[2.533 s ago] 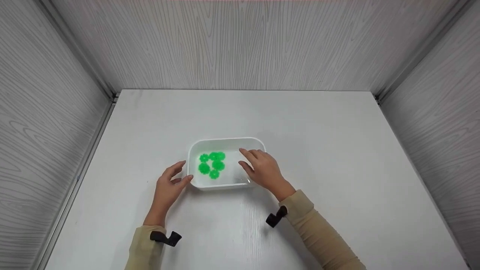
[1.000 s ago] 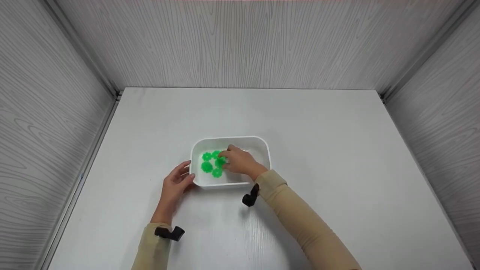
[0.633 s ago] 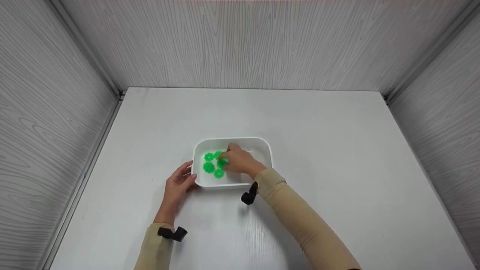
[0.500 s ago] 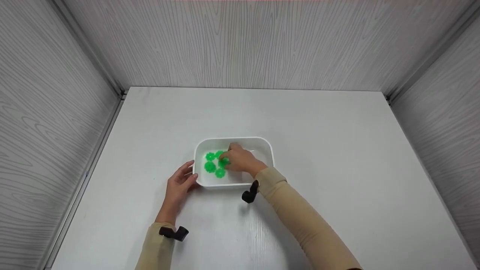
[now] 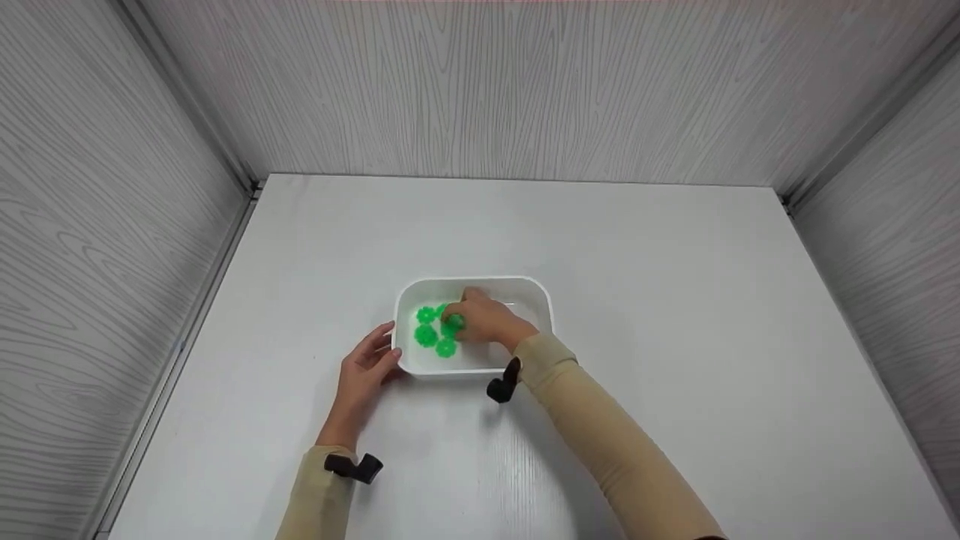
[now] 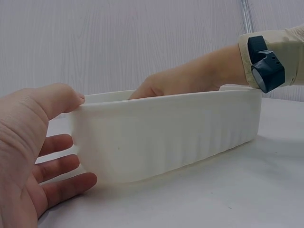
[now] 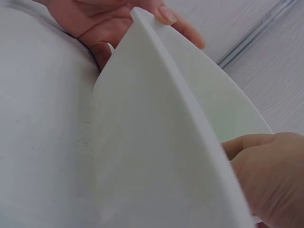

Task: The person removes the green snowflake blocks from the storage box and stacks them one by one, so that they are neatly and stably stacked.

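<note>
A white rectangular plastic tub (image 5: 475, 372) stands on the table, with several green flower-shaped pieces (image 5: 426, 335) in its left half. My right hand (image 5: 487, 319) reaches down into it, fingers curled, with thumb and forefinger around one green flower-shaped piece (image 5: 453, 324). Its fingertips are hidden behind the tub walls in both wrist views. At the near left corner, my left hand (image 5: 367, 367) rests its thumb (image 6: 71, 99) on the rim. The other left fingers (image 6: 71, 185) are spread beside the outer wall, low over the table.
The white table (image 5: 637, 247) extends around the tub on all sides. Grey wood-grain panels (image 5: 487, 90) enclose it at the back, left and right. Black wrist cameras (image 5: 354, 468) sit on both sleeves. A thin pale glint shows inside the tub at the far right.
My right hand has moved left from the tub's right end onto the green pieces and curled around one. My left hand stays at the corner. The whole scene shifts slightly right in view.
</note>
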Demonstrator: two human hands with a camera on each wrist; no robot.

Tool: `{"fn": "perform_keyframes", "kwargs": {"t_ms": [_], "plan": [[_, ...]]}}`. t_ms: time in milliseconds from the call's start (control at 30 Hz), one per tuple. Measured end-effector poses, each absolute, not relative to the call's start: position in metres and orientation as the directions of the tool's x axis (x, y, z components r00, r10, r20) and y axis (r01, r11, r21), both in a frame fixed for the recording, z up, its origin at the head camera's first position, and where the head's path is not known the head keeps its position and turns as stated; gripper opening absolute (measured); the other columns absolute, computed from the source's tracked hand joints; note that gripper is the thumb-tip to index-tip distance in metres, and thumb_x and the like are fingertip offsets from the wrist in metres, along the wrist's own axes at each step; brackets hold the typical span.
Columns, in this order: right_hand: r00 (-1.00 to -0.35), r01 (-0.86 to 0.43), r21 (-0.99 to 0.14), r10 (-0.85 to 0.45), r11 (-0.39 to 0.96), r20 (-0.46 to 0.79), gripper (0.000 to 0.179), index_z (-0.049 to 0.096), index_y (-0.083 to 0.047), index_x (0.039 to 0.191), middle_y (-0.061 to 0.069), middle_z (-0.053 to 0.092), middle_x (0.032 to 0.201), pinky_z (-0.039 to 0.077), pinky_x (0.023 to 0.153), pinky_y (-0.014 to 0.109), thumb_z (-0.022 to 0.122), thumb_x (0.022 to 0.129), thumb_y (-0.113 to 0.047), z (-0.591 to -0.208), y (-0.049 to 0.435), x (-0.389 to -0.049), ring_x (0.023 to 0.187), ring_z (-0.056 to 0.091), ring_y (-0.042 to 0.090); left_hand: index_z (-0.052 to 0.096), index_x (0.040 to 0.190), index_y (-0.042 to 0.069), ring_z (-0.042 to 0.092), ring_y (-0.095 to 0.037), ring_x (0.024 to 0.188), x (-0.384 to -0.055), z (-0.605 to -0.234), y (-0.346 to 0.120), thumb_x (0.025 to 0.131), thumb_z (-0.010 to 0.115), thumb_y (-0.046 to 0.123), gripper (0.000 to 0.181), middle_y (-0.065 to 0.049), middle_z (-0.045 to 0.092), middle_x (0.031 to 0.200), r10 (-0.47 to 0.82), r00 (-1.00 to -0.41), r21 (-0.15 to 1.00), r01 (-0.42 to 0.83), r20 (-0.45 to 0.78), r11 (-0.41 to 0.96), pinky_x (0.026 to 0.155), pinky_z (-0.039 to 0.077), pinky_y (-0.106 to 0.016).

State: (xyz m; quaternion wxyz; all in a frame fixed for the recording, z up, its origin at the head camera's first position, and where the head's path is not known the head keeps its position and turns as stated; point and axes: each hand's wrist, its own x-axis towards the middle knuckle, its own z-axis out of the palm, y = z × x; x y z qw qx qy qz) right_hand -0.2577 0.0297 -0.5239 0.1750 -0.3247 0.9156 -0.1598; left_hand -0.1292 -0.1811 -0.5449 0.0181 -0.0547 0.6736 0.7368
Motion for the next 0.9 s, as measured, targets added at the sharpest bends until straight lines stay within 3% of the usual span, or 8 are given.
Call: {"fn": "perform_keyframes", "kwargs": {"t_ms": [267,567,900], "plan": [[-0.706,-0.543,-0.420,-0.666,0.727,-0.241,0.037,0.067,-0.027,0.116,0.005,0.043,0.100,0.038,0.082,0.029,0.069,0.083,-0.012,-0.523,0.030,-0.257,0.093,0.038,0.018,0.048,0.136,0.014,0.051,-0.032,0.116,-0.129,-0.548,-0.181,0.091,0.061,0.011,0.048,-0.018,0.049,0.129,-0.034,-0.996,0.992,-0.082,-0.086,-0.099,0.086,0.049,-0.035],[-0.701,-0.522,-0.432,-0.658,0.736,-0.275,0.035,0.065,-0.027,0.115,0.004,0.041,0.102,0.040,0.082,0.030,0.069,0.083,-0.012,-0.522,0.032,-0.255,0.095,0.039,0.019,0.049,0.136,0.013,0.049,-0.036,0.117,-0.129,-0.551,-0.179,0.090,0.061,0.008,0.048,-0.020,0.049,0.129,-0.028,-0.996,0.990,-0.078,-0.082,-0.122,0.090,0.046,-0.043],[-0.712,-0.485,-0.481,-0.649,0.730,-0.266,0.031,0.060,-0.020,0.109,0.003,0.039,0.104,0.039,0.085,0.030,0.073,0.081,-0.022,-0.523,0.035,-0.256,0.097,0.038,0.018,0.052,0.132,0.024,0.054,-0.028,0.112,-0.135,-0.568,-0.180,0.087,0.067,0.020,0.047,-0.010,0.053,0.127,-0.042,-0.996,0.992,-0.077,-0.082,-0.100,0.087,0.049,-0.036]]}}
